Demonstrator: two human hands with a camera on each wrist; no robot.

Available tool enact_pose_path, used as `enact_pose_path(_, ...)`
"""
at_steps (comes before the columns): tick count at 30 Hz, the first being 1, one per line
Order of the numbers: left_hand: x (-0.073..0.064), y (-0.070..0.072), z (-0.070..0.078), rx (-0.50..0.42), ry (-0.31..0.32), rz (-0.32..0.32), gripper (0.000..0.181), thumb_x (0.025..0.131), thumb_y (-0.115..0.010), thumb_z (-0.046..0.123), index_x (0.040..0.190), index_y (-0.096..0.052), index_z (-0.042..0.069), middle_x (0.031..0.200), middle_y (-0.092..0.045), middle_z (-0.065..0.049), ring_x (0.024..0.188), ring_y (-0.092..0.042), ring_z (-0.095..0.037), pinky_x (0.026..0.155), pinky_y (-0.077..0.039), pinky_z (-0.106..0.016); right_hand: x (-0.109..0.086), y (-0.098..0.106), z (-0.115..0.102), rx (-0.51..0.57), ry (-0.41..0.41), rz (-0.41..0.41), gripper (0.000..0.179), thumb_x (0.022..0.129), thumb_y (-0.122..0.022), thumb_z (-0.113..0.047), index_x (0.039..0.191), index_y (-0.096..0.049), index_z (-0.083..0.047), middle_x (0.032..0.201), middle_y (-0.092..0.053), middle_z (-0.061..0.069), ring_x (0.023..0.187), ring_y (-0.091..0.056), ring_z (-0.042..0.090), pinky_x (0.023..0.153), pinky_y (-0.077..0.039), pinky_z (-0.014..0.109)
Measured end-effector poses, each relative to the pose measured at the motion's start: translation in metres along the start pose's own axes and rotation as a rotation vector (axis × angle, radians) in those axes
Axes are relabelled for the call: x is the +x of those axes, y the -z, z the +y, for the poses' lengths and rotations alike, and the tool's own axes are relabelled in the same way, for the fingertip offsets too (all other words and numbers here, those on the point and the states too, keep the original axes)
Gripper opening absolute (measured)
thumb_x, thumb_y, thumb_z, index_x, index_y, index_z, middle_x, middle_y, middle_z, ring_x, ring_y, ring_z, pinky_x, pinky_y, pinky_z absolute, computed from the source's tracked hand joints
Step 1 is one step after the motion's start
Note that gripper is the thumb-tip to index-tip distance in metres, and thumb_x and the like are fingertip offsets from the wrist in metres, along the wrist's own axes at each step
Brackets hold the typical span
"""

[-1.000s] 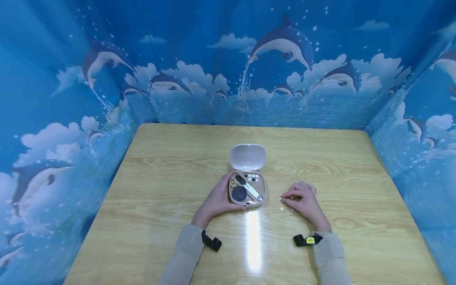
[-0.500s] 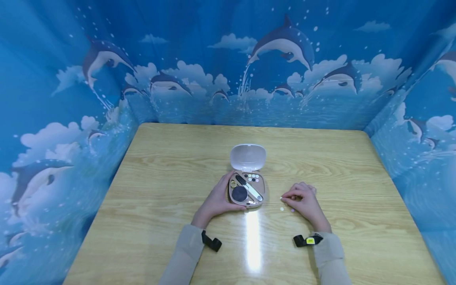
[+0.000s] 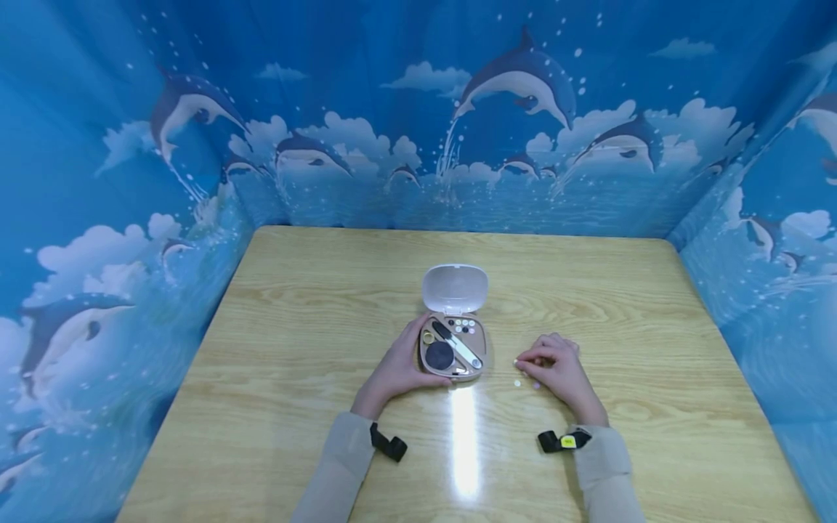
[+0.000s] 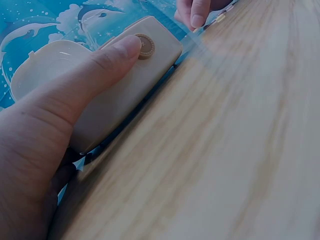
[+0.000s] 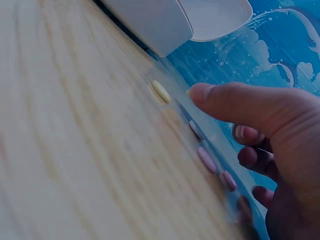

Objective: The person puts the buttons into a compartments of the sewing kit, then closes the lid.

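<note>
My left hand (image 3: 397, 363) grips the left side of a tan sewing box (image 4: 145, 75), its thumb at the round knob (image 4: 146, 46) on the front. The clear lid (image 3: 455, 288) stands raised at the back. Inside are a dark round disc (image 3: 439, 355), a long black-and-white tool (image 3: 461, 347), a gold ring-like piece (image 3: 428, 338) and several small buttons (image 3: 465, 326). To the right of the box, my right hand (image 3: 554, 367) pinches a small pale button (image 3: 516, 362) between thumb and forefinger, low over the table. Its other fingers are curled.
Loose buttons lie by my right hand: a yellowish one (image 5: 161, 91), a pink one (image 5: 207, 159) and others partly behind its fingers. The wood-grain table (image 3: 327, 290) carries a bright light reflection in front of the box. A blue dolphin-print curtain (image 3: 366, 87) surrounds its far sides.
Almost nothing differs. My left hand stays on the box, and my right hand's fingertips shift only very slightly with the pale button.
</note>
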State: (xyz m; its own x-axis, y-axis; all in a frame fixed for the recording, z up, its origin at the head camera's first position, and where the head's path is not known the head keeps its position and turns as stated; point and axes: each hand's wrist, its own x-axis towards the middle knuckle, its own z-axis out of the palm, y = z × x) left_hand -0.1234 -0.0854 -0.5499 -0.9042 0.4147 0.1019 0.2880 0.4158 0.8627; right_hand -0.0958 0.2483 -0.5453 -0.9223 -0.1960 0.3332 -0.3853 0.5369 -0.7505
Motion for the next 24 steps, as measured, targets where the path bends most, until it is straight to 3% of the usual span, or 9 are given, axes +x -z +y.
enact_pose_path(9,0.000,0.000,-0.001,-0.001,0.004,0.000,0.132,0.052,-0.095,0.053,0.157,-0.015,0.041,0.157,-0.032,0.007,0.142,-0.034,-0.019,0.116,-0.031,-0.049,0.005,0.002,-0.009,-0.028,-0.039,-0.006,0.019,0.071,-0.088,-0.010,0.080,-0.077,-0.023,0.074,-0.059,-0.014,0.079,-0.046,0.008,0.084,-0.023,0.033)
enact_pose_path(24,0.000,-0.001,-0.001,-0.004,0.002,0.006,0.132,0.051,-0.096,0.052,0.157,-0.016,0.040,0.157,-0.032,0.007,0.142,-0.034,-0.019,0.116,-0.031,-0.049,0.023,-0.002,-0.018,-0.011,0.011,0.009,0.019,0.072,-0.087,-0.007,0.081,-0.077,-0.020,0.076,-0.059,-0.013,0.079,-0.047,0.009,0.085,-0.026,0.037)
